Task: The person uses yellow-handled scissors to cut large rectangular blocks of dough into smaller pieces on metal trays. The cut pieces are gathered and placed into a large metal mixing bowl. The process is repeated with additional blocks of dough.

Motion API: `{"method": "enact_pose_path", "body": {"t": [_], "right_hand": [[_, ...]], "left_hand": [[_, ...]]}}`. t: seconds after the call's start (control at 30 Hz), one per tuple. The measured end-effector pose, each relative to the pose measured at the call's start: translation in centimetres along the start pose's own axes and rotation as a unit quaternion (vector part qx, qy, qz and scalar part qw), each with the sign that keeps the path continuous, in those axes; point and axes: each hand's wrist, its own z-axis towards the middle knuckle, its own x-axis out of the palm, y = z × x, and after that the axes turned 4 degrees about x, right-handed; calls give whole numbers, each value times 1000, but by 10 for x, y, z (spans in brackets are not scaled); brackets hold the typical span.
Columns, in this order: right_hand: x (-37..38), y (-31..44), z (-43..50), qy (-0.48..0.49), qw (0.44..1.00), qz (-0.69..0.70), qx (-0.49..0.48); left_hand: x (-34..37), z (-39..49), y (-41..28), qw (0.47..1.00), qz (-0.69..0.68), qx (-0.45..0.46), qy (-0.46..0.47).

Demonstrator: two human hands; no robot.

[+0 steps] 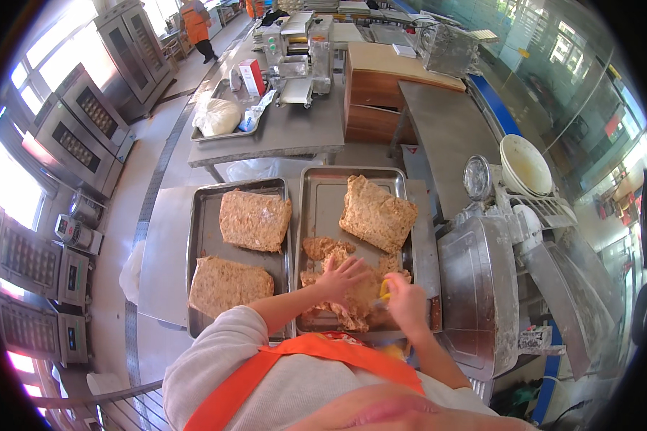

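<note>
My left hand (344,280) lies with fingers spread on a ragged, torn piece of brown, crumbly food (361,301), which looks like a dough or floss-coated slab. In my right hand (407,303) is a tool with a yellow handle (385,289); its working end is blurred against the food's right side. Both hands are over the right metal baking tray (318,204). Farther back in that tray sits a whole slab (377,213), with a loose brown clump (323,248) beside it. The left metal tray (202,226) holds an upper slab (255,220) and a lower slab (231,286).
Close on my right stands a floury metal machine (477,296) with white bowls (525,164) above it. Beyond the trays, a steel table (269,145) carries a dough-sheeting machine (296,59) and a tray with a tied bag (217,116). A person (195,27) is at the far left.
</note>
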Motion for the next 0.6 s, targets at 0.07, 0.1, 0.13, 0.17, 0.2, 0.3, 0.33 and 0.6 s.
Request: {"method": "enact_pose_path", "body": {"t": [0.07, 0.1, 0.13, 0.17, 0.2, 0.3, 0.33, 0.6], "right_hand": [[9, 20, -9, 1, 999, -31, -37], [14, 25, -12, 5, 999, -32, -36], [18, 29, -14, 9, 999, -33, -35], [21, 31, -14, 14, 999, -34, -34], [23, 27, -12, 8, 999, -29, -43], [15, 6, -1, -24, 999, -33, -5], [13, 1, 1, -50, 999, -2, -17], [-10, -13, -1, -46, 995, 58, 69]], "left_hand": [[-2, -1, 0, 1000, -9, -3, 0], [-3, -1, -2, 1000, -17, -3, 0], [-6, 0, -3, 1000, -22, -5, -2], [-8, 1, -3, 1000, -27, -6, -3], [-7, 1, -4, 999, -35, -9, -4], [-4, 2, -5, 999, -38, -8, -15], [-5, 2, -5, 999, -40, -8, -17], [-14, 0, -7, 999, -24, -17, 14]]}}
